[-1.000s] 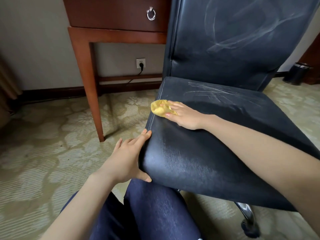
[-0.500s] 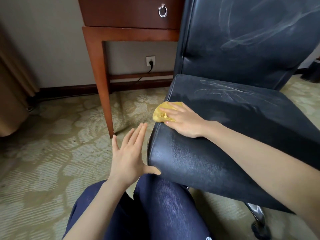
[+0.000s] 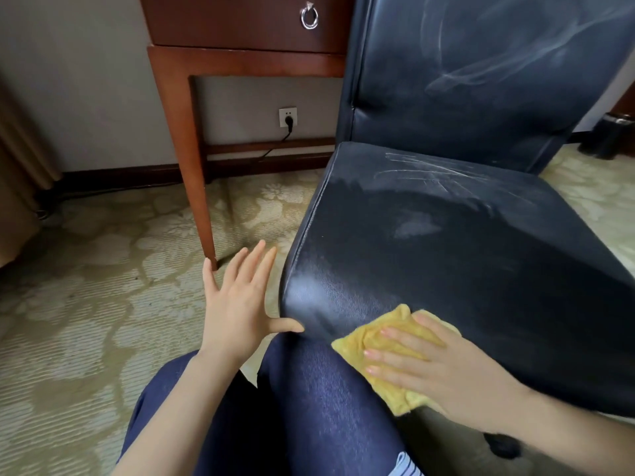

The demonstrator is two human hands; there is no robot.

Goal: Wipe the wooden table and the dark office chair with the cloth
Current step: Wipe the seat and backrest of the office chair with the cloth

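One yellow cloth (image 3: 374, 341) lies flat on the front edge of the chair (image 3: 446, 242) seat, pressed under the right hand (image 3: 443, 369), whose fingers are spread flat on it, not closed around it. From the cloth, the dusty streaks lie further back on the seat and up the backrest, so I think the wipe must go away from the person. The left hand (image 3: 240, 304) is open and empty, its thumb touching the chair's front corner. Behind the chair, only the table (image 3: 240, 32) leg and drawer show; its top is cut off.
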